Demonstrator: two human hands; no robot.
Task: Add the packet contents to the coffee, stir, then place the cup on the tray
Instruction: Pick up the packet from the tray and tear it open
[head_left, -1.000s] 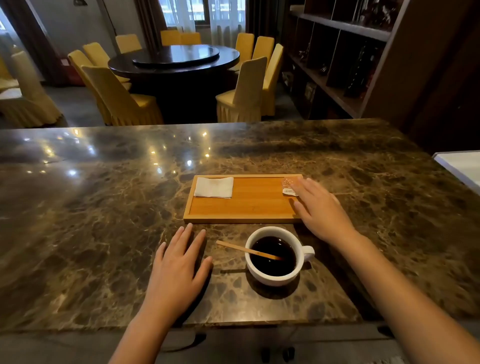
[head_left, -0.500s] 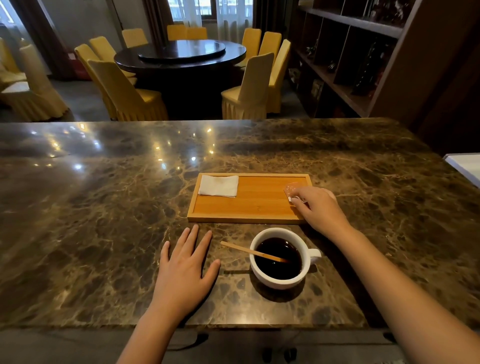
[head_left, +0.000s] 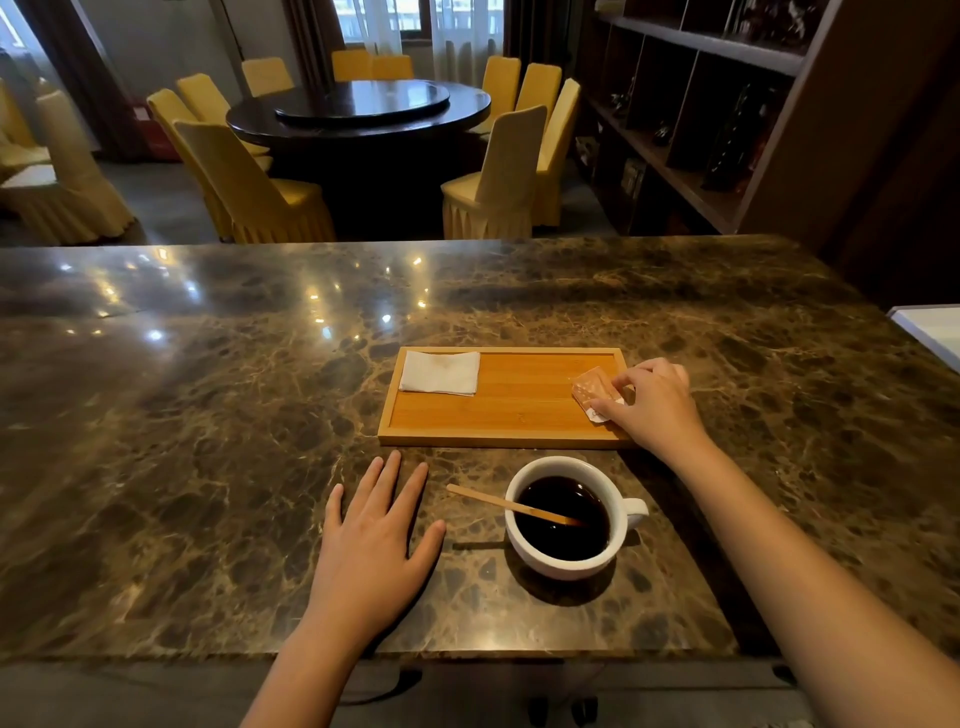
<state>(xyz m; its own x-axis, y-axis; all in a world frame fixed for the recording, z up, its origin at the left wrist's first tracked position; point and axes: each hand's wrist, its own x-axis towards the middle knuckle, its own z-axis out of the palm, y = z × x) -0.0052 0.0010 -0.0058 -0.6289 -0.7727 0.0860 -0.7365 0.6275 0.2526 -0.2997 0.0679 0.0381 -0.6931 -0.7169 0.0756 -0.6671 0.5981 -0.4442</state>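
A white cup of black coffee stands on the marble counter near its front edge, handle to the right. A wooden stir stick leans in it, its end poking out to the left. Behind the cup lies a flat wooden tray. A small orange-and-white packet sits tilted at the tray's right end, pinched between the thumb and fingers of my right hand. My left hand lies flat on the counter left of the cup, fingers spread, holding nothing.
A folded white napkin lies in the tray's far left corner. The marble counter stretches wide to the left and right. A white surface edge shows at far right. Beyond the counter are yellow chairs, a round table and shelves.
My right hand went from lying over the tray's right end to curling its fingers around the packet and tipping it up. My left hand stayed flat on the counter.
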